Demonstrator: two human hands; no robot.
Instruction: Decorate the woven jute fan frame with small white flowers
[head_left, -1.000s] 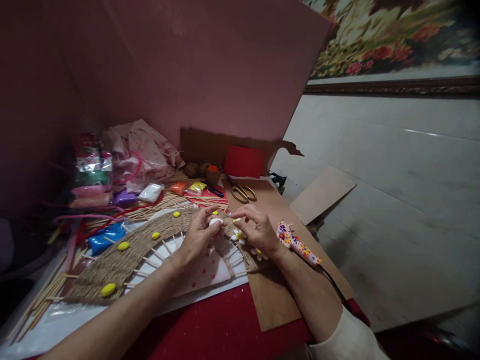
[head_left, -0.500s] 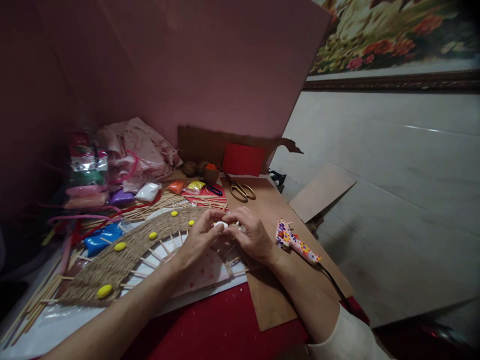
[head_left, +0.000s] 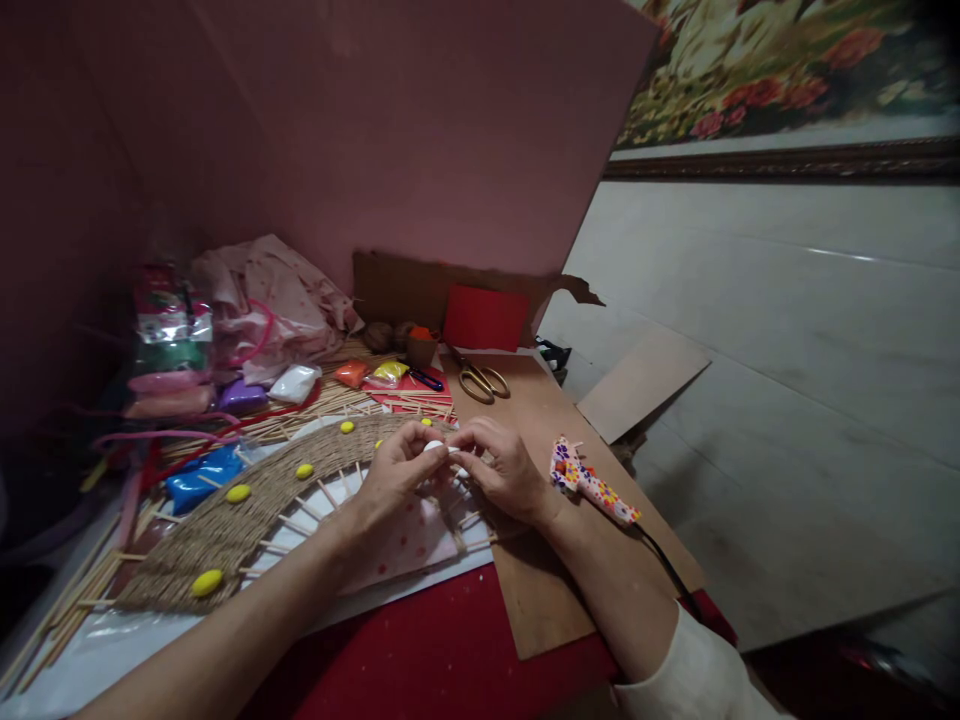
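1. The left hand [head_left: 395,473] and the right hand [head_left: 501,467] meet over the middle of the tabletop [head_left: 420,650], and both pinch a small white lump [head_left: 434,447] between thumb and fingertips.
2. The white lump sits at the far rim of the woven arch [head_left: 247,510], a curved band of twine wound over thin wooden sticks [head_left: 75,610] that lies flat toward the tabletop's left edge.
3. The lump looks like soft modelling clay. It should be very light and easy to dent, so a gentle pinch at its sides with the fingertips would suit it better than a squeeze.
4. Yellow beads [head_left: 206,582] dot the woven arch. They look fixed on, though that cannot be told for sure.
5. The arch itself looks light but somewhat stiff. Its stick ends would snap if bent, so the woven band is the safer place to hold.
6. Just right of the right hand, a flower-patterned glue gun [head_left: 592,483] lies on the brown board [head_left: 540,600], its cord trailing toward the near right corner.
7. Gold scissors [head_left: 480,380] rest near the far edge.
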